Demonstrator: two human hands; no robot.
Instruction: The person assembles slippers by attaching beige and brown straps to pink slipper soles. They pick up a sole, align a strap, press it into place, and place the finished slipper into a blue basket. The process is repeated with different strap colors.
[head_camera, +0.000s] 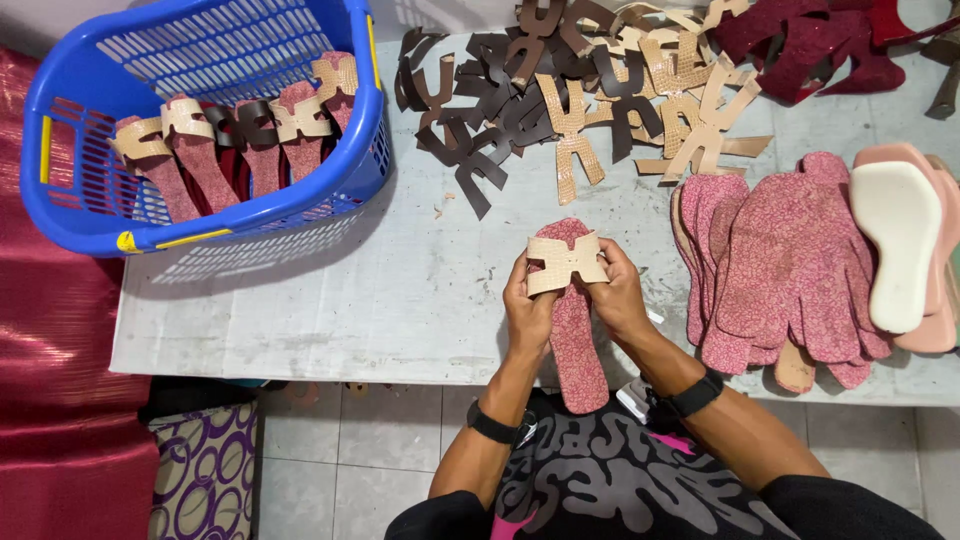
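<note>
Both my hands hold a pink patterned insole (578, 340) with a beige cut strap piece (565, 260) laid across its toe end. My left hand (527, 308) grips the strap's left side and the insole edge. My right hand (617, 290) grips the strap's right side. The insole's heel points toward me, over the edge of the white table (330, 310).
A blue plastic basket (200, 120) at the left holds several insoles with straps fitted. A heap of brown and beige cut straps (590, 90) lies at the back. A stack of pink insoles (780, 270) and pale foam soles (900, 240) sit right. Dark red pieces (810, 40) lie far right.
</note>
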